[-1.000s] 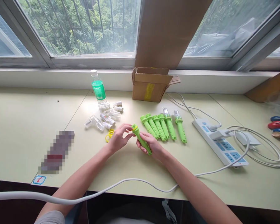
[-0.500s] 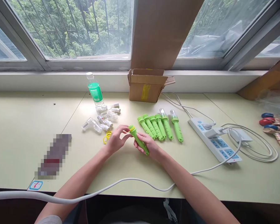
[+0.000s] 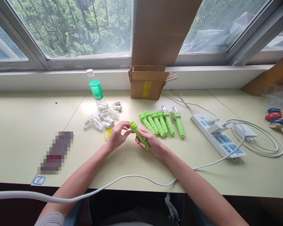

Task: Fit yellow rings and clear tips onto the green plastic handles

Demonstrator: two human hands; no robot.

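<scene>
View swung right, yellow ring [image 3: 133, 125] perhaps shifted

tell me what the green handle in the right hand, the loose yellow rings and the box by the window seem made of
Green handle: probably moulded plastic, satin finish; evenly coloured, with a ribbed end.
Yellow rings: perhaps rubber or soft plastic; thin, uniformly coloured loops, too small to settle.
Box: most likely cardboard, matte brown, with bent flaps and yellow tape.

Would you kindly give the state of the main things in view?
Held green handle: tilted, yellow ring at threaded end.
Left hand: curled, at threaded end.
Right hand: closed around held handle.
Four green handles: lying, uncapped.
Two green handles: lying, clear-capped.
Yellow rings: loose.
Bottle: upright, capped.
Cardboard box: flaps open.
Power strip: partly occupied.
</scene>
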